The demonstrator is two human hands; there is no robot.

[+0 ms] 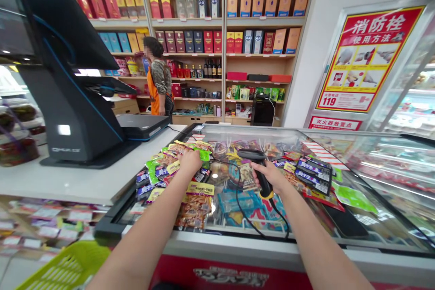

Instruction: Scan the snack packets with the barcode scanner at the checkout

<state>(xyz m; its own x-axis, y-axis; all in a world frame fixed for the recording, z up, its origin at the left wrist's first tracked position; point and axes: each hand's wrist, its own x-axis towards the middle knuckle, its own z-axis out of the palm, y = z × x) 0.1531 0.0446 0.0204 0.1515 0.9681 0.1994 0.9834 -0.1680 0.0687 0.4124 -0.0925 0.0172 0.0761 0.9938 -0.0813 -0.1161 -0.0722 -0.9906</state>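
Observation:
My right hand (270, 174) is wrapped round the grip of a black barcode scanner (253, 155), held above the glass lid of a chest freezer (220, 206). Its cable loops down across the glass. To the left, my left hand (190, 161) is closed on a snack packet (204, 154) at the top of a pile of packets (163, 167); its fingertips are partly hidden. A larger snack bag (196, 206) with a yellow header lies below that hand. Right of the scanner is a second group, with dark purple-and-black packets (313, 174) and a green packet (355, 197).
A checkout terminal (68, 77) stands on the white counter (95, 186) at left. A dark phone (345, 222) lies on the freezer's right side. Below left is a green basket (68, 265). A person in an orange apron (154, 93) stands before shelves of boxes.

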